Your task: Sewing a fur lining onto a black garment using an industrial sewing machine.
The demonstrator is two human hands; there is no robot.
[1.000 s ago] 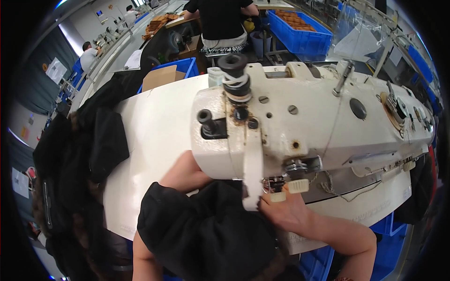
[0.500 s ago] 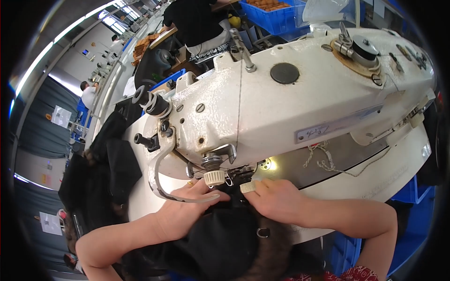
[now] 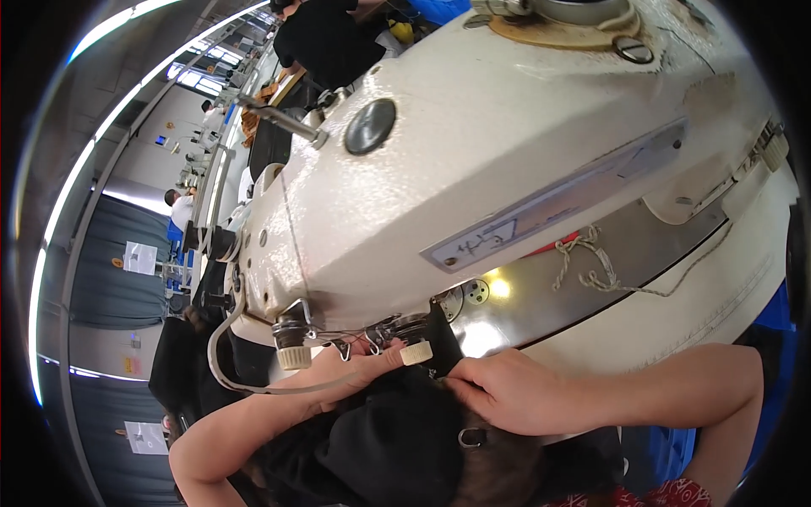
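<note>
A black cloth garment (image 3: 384, 444) lies bunched in front of a white sewing machine (image 3: 363, 228), one narrow part reaching up beside the needle area. My left hand (image 3: 342, 372) is closed on the cloth under the machine's head; the thread guides and cream knobs partly cover its fingers. To the right, my right hand (image 3: 507, 393) pinches the garment's edge between thumb and bent fingers. Below that hand hang brown fur trim (image 3: 498, 477) and a metal ring (image 3: 461, 438). The needle itself is hidden.
A curved white lever (image 3: 221, 355) arcs around my left wrist. Knotted cord (image 3: 604, 275) lies on the metal bed plate (image 3: 541, 296), near a lit spot. More black cloth (image 3: 177, 363) is piled at left. A person in black (image 3: 325, 42) sits beyond the machine.
The view has shifted and tilted, so the machine looks larger. My right hand has drawn away from the needle area toward me, and a black cloth part now shows beside the plate.
</note>
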